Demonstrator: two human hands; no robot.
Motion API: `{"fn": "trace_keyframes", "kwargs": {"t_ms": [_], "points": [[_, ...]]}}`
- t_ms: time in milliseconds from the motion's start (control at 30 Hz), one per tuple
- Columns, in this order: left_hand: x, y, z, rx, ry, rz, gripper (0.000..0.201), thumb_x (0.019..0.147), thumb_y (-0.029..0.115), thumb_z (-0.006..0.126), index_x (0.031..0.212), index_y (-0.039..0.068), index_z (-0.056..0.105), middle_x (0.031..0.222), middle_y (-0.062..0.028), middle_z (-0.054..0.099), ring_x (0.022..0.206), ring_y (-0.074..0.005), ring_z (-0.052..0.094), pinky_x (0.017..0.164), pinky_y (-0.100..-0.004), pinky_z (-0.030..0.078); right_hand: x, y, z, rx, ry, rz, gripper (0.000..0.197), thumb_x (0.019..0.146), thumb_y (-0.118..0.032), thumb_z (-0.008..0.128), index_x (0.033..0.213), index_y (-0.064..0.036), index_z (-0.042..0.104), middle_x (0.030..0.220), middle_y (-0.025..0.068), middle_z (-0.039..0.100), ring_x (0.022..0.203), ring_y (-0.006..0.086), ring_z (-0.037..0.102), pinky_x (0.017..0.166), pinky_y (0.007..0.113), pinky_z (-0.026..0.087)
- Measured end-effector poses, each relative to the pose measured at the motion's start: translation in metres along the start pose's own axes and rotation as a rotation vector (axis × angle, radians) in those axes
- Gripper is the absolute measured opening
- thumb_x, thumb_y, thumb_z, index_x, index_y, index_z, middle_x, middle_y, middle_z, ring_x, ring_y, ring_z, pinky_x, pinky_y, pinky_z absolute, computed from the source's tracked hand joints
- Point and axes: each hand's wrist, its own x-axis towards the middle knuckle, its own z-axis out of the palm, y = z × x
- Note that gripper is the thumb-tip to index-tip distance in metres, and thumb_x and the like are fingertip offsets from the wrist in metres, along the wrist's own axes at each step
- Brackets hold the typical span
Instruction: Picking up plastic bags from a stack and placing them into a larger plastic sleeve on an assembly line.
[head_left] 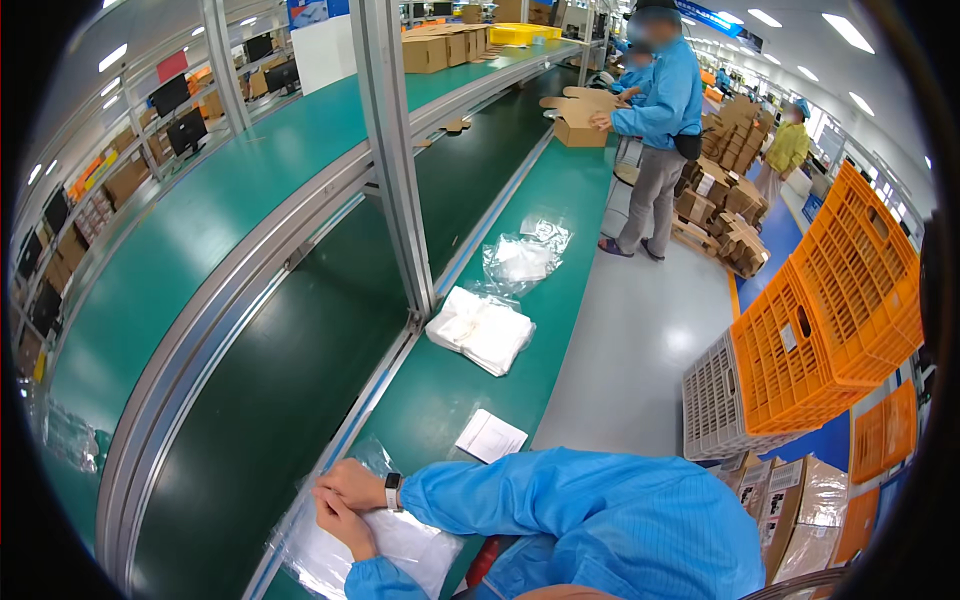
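On the green bench lies a clear plastic bag (420,550) with something white and flat in it. My right hand (355,485), with a watch on its wrist, and my left hand (342,525) meet above its far left part. Both have their fingers closed, pinching the bag's clear film; the fingertips are partly hidden. A white printed leaflet (492,435) rests just beyond my right forearm. Further along the bench is a bundle of white flat pieces (482,330), and past it some loose clear plastic bags (525,258).
A dark green conveyor (290,330) runs left of the bench, with a metal post (390,150) at its edge. Orange crates (800,330) are stacked on the right above a grey crate (712,400). Ahead, a person in blue (665,90) handles a cardboard box (582,125).
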Motion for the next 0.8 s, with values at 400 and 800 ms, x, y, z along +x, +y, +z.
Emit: {"fn": "trace_keyframes", "kwargs": {"t_ms": [400,800], "points": [[-0.001,-0.016,-0.003,0.118,-0.058,0.087,0.054,0.107,0.041,0.055,0.092,-0.01,0.068,0.077,-0.0171,0.071,0.072,-0.0203,0.066,0.06,-0.0388,0.049,0.002,0.007,0.001,-0.101,0.059,-0.214,0.04,0.099,-0.034,0.059,0.068,-0.0087,0.057,0.064,0.014,0.059,0.062,0.0373,0.059,0.058,0.048,0.043],[-0.004,-0.019,-0.007,0.436,-0.103,0.301,0.042,0.097,0.032,0.065,0.091,-0.009,0.069,0.069,-0.0243,0.069,0.062,-0.0418,0.069,0.054,-0.0471,0.05,-0.002,-0.01,-0.007,0.025,0.152,-0.035,0.03,0.088,-0.029,0.072,0.069,-0.0086,0.06,0.061,0.0133,0.06,0.058,0.0347,0.06,0.055,0.046,0.045]]}}
